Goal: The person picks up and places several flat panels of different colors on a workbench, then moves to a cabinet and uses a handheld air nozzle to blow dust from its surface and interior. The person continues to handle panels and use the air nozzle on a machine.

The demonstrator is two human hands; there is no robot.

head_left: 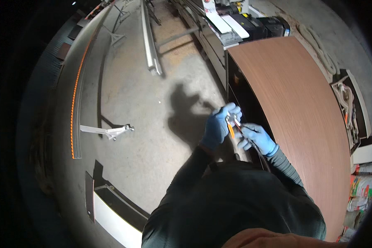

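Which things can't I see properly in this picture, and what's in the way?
All in the head view:
The orange-and-metal item: too small, and partly covered by the left hand and right hand, to tell its kind.
The long metal rail: far end cut off by the top edge.
The colourful bags: outer sides lost in the dark lens rim.
Below the brown panel's left edge: too dark.
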